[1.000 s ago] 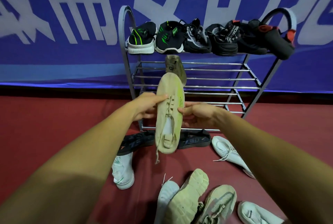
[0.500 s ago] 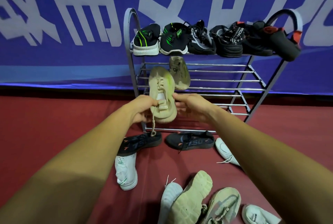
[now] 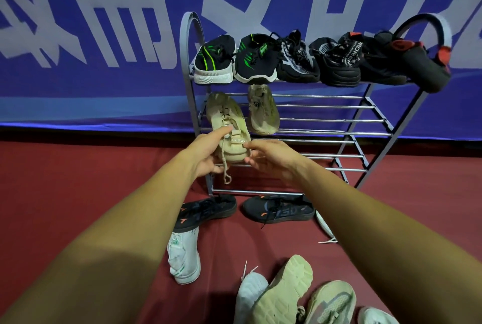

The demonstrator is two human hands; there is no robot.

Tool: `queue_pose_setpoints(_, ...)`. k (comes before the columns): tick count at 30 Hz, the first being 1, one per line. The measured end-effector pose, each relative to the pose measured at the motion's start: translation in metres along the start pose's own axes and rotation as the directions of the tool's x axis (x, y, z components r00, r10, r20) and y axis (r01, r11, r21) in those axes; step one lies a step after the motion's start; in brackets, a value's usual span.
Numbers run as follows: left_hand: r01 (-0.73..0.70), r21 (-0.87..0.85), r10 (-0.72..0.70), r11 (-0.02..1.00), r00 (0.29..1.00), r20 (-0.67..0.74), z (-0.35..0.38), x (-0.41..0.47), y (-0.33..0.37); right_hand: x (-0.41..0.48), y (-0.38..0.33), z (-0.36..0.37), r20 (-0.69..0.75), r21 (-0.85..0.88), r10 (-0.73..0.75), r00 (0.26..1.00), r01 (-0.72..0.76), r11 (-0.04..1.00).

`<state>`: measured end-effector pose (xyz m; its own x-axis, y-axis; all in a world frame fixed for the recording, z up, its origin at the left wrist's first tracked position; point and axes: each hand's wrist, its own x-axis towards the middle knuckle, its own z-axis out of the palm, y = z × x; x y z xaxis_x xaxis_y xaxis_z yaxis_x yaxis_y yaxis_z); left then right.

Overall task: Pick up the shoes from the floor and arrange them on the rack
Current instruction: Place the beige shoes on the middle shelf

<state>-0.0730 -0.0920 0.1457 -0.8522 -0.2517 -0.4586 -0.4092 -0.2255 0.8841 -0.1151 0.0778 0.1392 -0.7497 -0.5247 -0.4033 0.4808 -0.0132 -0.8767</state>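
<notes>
Both hands on it: left hand and right hand clasp the heel of the beige shoe, toe up on the rack's middle shelf, left end, beside its mate. Risk: slanted rails, dangling lace — release early and it slides off.

Both hands hold a beige shoe at the rack's middle shelf.

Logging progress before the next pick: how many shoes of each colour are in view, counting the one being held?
Black or dark shoes: 8
Beige shoes: 4, one held by the left hand and right hand
White shoes: 4
Total: 16
</notes>
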Motion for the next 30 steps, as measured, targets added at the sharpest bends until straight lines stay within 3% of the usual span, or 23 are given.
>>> queue_pose_setpoints(6,0.036,-0.073,-0.039,0.997,0.999,-0.035,-0.009,0.014,-0.008,0.025,0.005,0.012,-0.024,0.026,-0.081,0.996,0.081,0.996)
queue_pose_setpoints(14,-0.019,-0.105,0.004,0.994,0.99,-0.142,-0.012,0.033,-0.012,0.06,0.003,0.022,-0.039,0.144,-0.147,0.988,0.151,0.978)
queue_pose_setpoints(18,-0.012,-0.212,-0.027,0.977,0.983,-0.18,-0.015,0.044,-0.012,0.071,0.007,0.031,-0.016,0.175,-0.181,0.983,0.181,0.968)
queue_pose_setpoints(21,-0.01,-0.272,-0.039,0.962,0.984,-0.174,-0.018,0.051,-0.01,0.078,0.011,0.029,-0.047,0.192,-0.132,0.99,0.138,0.972)
queue_pose_setpoints(26,-0.026,-0.288,-0.038,0.957,0.976,-0.213,-0.016,0.061,-0.01,0.085,0.008,0.012,-0.241,0.246,-0.017,0.97,0.078,0.966)
queue_pose_setpoints(30,-0.047,-0.316,-0.031,0.948,0.971,-0.236,-0.013,0.069,-0.009,0.087,0.008,0.002,-0.272,0.274,0.114,0.956,-0.037,0.961)
